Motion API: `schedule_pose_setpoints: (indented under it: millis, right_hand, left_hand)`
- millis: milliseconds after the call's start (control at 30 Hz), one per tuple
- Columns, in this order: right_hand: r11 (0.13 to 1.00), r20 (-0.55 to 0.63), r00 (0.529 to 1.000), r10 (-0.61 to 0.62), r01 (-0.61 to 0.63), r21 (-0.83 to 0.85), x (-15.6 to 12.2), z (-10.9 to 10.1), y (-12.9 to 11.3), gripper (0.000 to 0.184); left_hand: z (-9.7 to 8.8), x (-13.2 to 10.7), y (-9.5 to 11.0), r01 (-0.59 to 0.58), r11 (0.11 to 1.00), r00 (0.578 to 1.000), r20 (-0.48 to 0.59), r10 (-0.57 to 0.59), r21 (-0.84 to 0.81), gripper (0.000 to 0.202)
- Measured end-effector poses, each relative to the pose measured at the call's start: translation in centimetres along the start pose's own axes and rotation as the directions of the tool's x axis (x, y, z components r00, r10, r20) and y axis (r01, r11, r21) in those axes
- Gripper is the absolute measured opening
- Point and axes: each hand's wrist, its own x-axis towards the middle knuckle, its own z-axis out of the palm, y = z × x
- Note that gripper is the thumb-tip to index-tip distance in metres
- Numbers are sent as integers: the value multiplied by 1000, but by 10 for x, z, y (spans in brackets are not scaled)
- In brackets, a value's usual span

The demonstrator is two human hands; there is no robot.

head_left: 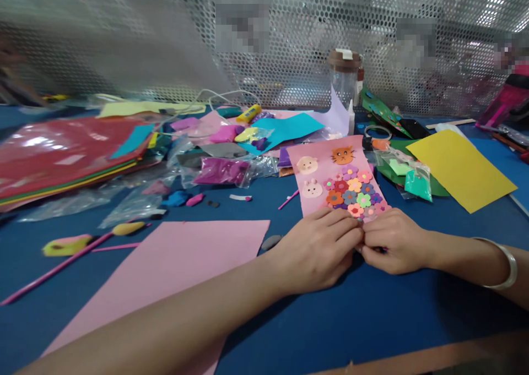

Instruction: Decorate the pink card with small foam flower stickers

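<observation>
My left hand (320, 248) and my right hand (399, 242) meet at the lower edge of a pink card (308, 207), fingertips pressed together. Both are closed in a pinch, and whatever sits between the fingers is hidden. On the card are several colourful clay flowers (354, 197), an orange cat face (343, 155), a cream animal face (307, 165) and a white rabbit-like face (312, 189). A grey flattened lump (271, 242) lies by my left wrist. Beneath my left forearm is a plain pink sheet (177, 265). My right wrist wears a pale bangle (511, 265).
Clay packets (223, 171) and a turquoise sheet (281, 130) crowd the back. Foam sheets (74, 149) are stacked at left, near pink sticks (58, 270) with yellow clay. A lidded cup (344, 75) stands against the perforated metal screen (165, 44). A yellow sheet (465, 168) lies right.
</observation>
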Motion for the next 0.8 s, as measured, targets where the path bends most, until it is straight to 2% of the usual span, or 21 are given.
schedule_pose_setpoints:
  millis: [333, 800]
  right_hand:
    - [1000, -3, 1000, -11, 11, -13, 1, -1, -1, 33]
    - [1000, 28, 1000, -1, 1, -18, 0, -1, 0, 33]
  left_hand:
    - [1, 0, -1, -1, 1000, 1000, -23, 2, 27, 22]
    - [1, 0, 0, 1, 1000, 1000, 0, -1, 19, 21]
